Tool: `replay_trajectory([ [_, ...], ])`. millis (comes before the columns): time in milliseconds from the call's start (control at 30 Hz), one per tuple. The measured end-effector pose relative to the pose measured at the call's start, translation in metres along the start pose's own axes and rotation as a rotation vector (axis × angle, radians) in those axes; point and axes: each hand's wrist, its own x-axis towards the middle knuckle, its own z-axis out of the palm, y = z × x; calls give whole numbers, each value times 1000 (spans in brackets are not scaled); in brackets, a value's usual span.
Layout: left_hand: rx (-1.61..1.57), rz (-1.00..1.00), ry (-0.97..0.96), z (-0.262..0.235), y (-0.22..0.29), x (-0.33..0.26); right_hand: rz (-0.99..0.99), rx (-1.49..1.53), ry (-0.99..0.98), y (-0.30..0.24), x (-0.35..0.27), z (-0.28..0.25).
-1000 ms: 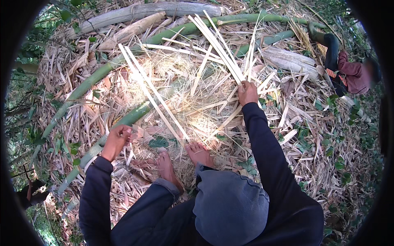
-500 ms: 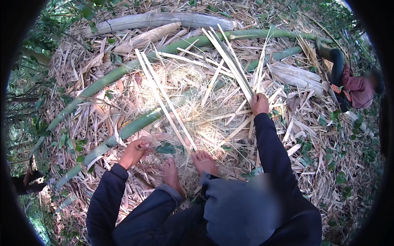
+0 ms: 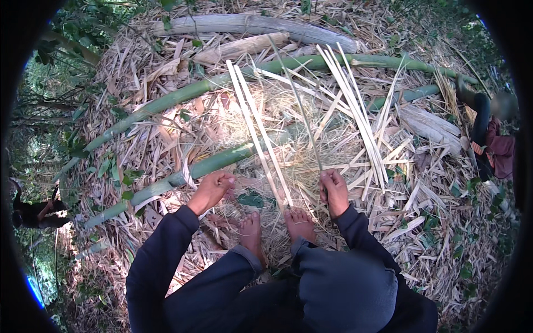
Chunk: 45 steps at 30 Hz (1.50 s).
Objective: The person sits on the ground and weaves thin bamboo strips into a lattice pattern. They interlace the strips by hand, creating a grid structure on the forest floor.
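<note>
A long, thin, dark green bamboo strip [image 3: 298, 100] slants up and away from my right hand [image 3: 334, 193], which grips its near end. My left hand [image 3: 214, 190] is held off to the left with thumb and fingers pinched together; whatever is between them, if anything, is too small to make out. Between the hands, two pale bamboo strips [image 3: 256, 130] lie side by side, their near ends at my right foot [image 3: 300, 223]. To the right of the held strip, a bundle of pale strips [image 3: 361, 119] rests on the litter.
Two green bamboo poles, a farther one [image 3: 166, 101] and a nearer one [image 3: 219, 160], cross the ground. Beyond them lies a weathered grey log [image 3: 250, 23], with a split grey piece [image 3: 430, 126] at right. A person [image 3: 499, 147] is at the far right edge. Dry leaves surround everything.
My right hand has left the bundle of pale strips, now lying on the ground, and come nearer with one green strip. The whole view has shifted a little to the left.
</note>
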Motion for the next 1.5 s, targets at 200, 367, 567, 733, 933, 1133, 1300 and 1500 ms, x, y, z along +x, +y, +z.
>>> replay_trajectory([
  [200, -287, 49, 39, 9, 25, 1, 340, 183, -490, 20, -30, 79],
  [367, -394, 92, 40, 20, 17, 8, 323, 7, -547, 39, -38, 103],
  [567, -539, 114, 50, 12, 21, 3, 182, -48, -484, 47, -26, 114],
  [733, -529, 152, 56, 1, 32, 1, 102, -97, -476, 44, -22, 114],
  [933, -479, 164, 159, -10, 42, -1, 66, -281, -488, 45, -14, 91],
  [1133, -469, 177, 311, -37, 54, -13, -213, -565, -200, 37, 16, 28],
  [1300, 107, 339, 519, -21, 59, -38, -674, -947, 7, -36, 25, -3],
  [1500, 633, 747, 361, 6, 45, -26, -878, -1392, -240, -126, 32, 9],
])
